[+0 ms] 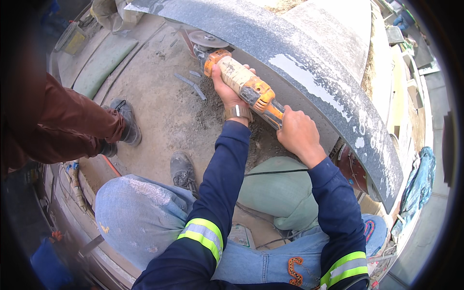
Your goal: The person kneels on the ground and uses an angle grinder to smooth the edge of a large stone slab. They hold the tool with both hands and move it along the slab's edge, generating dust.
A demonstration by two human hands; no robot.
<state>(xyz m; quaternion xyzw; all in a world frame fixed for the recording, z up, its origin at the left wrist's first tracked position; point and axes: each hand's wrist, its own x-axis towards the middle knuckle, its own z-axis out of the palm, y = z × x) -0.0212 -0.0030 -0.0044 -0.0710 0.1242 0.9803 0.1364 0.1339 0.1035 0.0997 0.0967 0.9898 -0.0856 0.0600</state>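
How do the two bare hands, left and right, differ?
The left hand holds the middle of the taped orange grinder; the right hand grips its rear. The left hand is nearer the round grey disc; the right hand is farther. A brownish wristwatch sits behind the left hand, none behind the right hand. Both hold the grinder.

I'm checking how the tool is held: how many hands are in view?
2: the left hand around the taped body of the orange grinder, the right hand on its rear end. The brown-trousered person's hands don't show.
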